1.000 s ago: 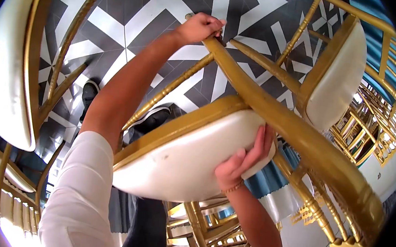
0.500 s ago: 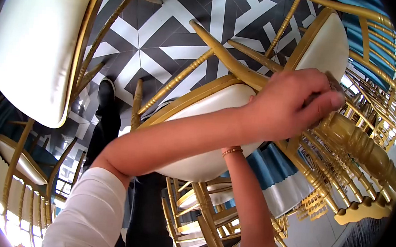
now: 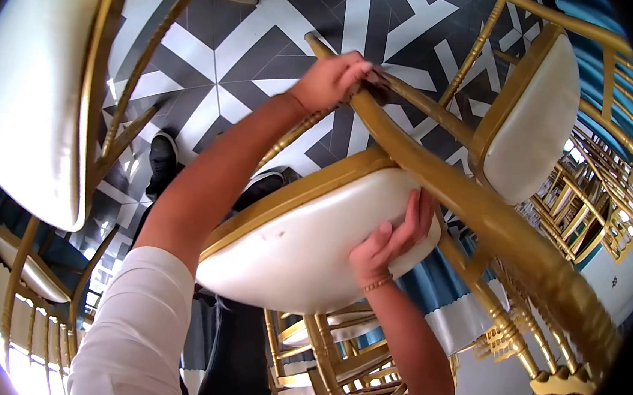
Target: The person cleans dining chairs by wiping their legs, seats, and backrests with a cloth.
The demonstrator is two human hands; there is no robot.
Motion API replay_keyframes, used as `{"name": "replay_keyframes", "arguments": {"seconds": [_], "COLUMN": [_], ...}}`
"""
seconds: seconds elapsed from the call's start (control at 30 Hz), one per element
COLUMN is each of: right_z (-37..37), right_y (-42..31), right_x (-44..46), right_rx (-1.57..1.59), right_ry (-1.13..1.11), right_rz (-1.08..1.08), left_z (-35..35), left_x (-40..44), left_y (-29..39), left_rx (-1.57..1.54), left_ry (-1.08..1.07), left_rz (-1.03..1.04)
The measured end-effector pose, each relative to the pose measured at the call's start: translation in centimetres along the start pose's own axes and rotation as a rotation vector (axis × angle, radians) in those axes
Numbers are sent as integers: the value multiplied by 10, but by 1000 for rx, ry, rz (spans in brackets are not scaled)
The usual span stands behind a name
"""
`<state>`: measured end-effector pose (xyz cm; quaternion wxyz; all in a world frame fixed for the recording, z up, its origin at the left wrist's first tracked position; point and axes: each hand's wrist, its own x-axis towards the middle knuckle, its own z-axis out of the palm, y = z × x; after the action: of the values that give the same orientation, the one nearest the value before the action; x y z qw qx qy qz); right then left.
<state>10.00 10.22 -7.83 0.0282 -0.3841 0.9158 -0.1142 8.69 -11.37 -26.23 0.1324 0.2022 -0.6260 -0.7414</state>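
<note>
A gold chair with a white padded seat [image 3: 313,235] lies tilted before me, its back toward the lower right. My left hand [image 3: 334,82] is closed round its gold leg [image 3: 362,107] near the far end. A small dark brown piece, perhaps cloth, shows at the fingers; I cannot make out what it is. My right hand [image 3: 396,238] rests on the white cushion beside the gold side rail [image 3: 474,204]. Its thumb is apart and its fingers are stretched along the cushion, with a thin bracelet [image 3: 379,282] at the wrist.
Another white-seated chair [image 3: 28,97] stands close at the left, and one more [image 3: 530,118] at the upper right. Stacked gold chairs [image 3: 587,206] crowd the right. Beneath the seat are more chair frames [image 3: 332,364] and blue cloth [image 3: 441,280]. The floor [image 3: 269,50] is patterned black and white.
My left hand has moved left and away from me, from near the chair's back to the leg. The right hand, mostly covered before, now shows on the cushion. The view has shifted slightly.
</note>
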Motion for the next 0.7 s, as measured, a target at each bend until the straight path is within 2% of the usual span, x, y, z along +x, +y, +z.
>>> {"name": "replay_keyframes", "arguments": {"seconds": [0.1, 0.13, 0.2, 0.23, 0.3, 0.33, 0.37, 0.4, 0.47, 0.5, 0.53, 0.6, 0.63, 0.7], "right_z": [-3, -3, 1, 1, 0, 0, 1, 3, 3, 5, 4, 2, 1, 0], "right_y": [-1, -2, -3, -5, -6, -6, -5, -2, 3, 1, -1, 0, 1, -2], "right_x": [-7, -9, -11, -11, -9, -8, -8, -9, -12, -13, -14, -15, -13, -9], "right_rx": [61, 60, 142, 139, 314, 307, 367, 426, 429, 410, 395, 388, 381, 312], "right_ry": [-78, -81, -52, -47, -98, -99, -96, -92, -120, -107, -98, -118, -123, -109], "right_rz": [90, 83, 118, 118, 170, 161, 149, 137, 92, 116, 139, 138, 135, 122], "left_z": [-16, -19, -24, -33, -49, -57, -58, -59, -57, -51, -50, -48, -43, -39], "left_x": [15, 23, 38, 42, 53, 60, 70, 72, 70, 65, 62, 60, 57, 56], "left_y": [-45, -70, -115, -123, -152, -180, -240, -243, -246, -233, -216, -186, -176, -144], "left_rx": [-86, -89, 272, 294, 338, 383, 714, 704, 603, 393, 393, -94, -95, -84], "left_ry": [33, 40, 170, 123, 95, 68, 349, 360, 346, 331, 335, 256, 269, 189], "left_rz": [-317, -316, 71, -95, -115, -142, 445, 448, 314, 66, 53, -522, -382, -361]}}
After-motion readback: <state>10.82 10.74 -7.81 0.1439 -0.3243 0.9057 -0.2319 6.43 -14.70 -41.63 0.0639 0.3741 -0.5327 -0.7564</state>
